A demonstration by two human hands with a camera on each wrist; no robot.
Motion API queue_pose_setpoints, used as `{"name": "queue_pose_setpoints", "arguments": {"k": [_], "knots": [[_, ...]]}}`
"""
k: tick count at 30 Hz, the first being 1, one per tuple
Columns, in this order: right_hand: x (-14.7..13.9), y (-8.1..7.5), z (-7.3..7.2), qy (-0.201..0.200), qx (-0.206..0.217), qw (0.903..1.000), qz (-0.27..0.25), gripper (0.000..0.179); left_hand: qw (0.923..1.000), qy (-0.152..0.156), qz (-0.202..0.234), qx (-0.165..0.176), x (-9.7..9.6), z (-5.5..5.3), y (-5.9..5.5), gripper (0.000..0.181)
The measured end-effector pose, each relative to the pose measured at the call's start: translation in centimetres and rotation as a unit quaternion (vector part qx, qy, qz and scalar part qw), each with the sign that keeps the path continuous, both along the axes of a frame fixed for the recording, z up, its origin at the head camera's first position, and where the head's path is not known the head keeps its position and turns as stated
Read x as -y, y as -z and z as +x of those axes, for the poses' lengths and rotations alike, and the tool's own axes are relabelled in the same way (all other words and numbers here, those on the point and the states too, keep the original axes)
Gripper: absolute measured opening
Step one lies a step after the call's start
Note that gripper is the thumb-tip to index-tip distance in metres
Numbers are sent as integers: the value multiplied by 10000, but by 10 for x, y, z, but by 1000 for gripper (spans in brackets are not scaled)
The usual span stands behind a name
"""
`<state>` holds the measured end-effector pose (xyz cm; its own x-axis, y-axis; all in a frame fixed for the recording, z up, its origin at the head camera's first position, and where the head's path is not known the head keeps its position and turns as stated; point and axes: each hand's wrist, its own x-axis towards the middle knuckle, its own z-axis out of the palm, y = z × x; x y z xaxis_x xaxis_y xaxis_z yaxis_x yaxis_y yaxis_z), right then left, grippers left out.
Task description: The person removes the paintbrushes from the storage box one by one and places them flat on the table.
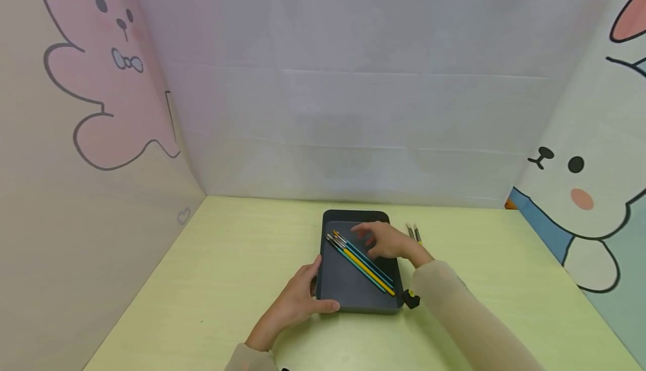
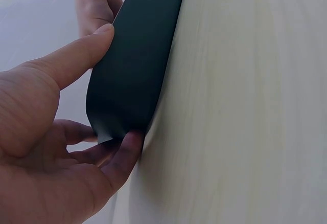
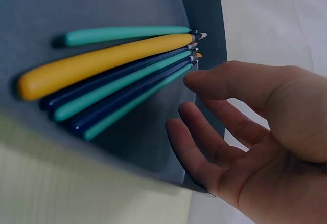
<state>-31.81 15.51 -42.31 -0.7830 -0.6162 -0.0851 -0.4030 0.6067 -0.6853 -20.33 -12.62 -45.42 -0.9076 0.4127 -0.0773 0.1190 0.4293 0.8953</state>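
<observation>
Head view: I record the left hand gripping the tray at its left edge, presumably for steadiness; the right hand, fingers loosely spread, holding nothing, hovers beside the brushes, laid inside toward the near-right corner.

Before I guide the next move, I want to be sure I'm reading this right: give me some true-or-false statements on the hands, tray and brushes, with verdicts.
1. The left hand grips the dark tray. True.
2. The right hand is over the tray and holds nothing. True.
3. Every brush lies in the tray. False: other brushes lie on the table, to the right of the tray.
4. The yellow brush has a thicker handle than the teal brushes beside it. True.
5. In the tray, the bristle ends point toward the person. False: they point toward the tray's far end.
</observation>
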Motion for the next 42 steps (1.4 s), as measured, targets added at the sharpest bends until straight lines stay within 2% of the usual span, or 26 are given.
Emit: {"name": "queue_pose_setpoints", "arguments": {"k": [8,20,28,34,42], "knots": [[9,-3,-4,125,390,9985,364,67,9999,28,103,-9,0,1,0,117],[21,-2,-12,505,483,9935,903,68,10000,-53,-28,4,-1,-1,1,119],[25,-1,-12,694,272,9894,1247,63,9999,-77,-97,41,-2,-2,2,119],[25,1,-11,946,445,9890,1045,59,9998,-99,-115,97,-2,-2,1,118],[15,5,-12,987,1092,9890,117,56,9999,-92,43,115,-1,-1,2,119]]}}
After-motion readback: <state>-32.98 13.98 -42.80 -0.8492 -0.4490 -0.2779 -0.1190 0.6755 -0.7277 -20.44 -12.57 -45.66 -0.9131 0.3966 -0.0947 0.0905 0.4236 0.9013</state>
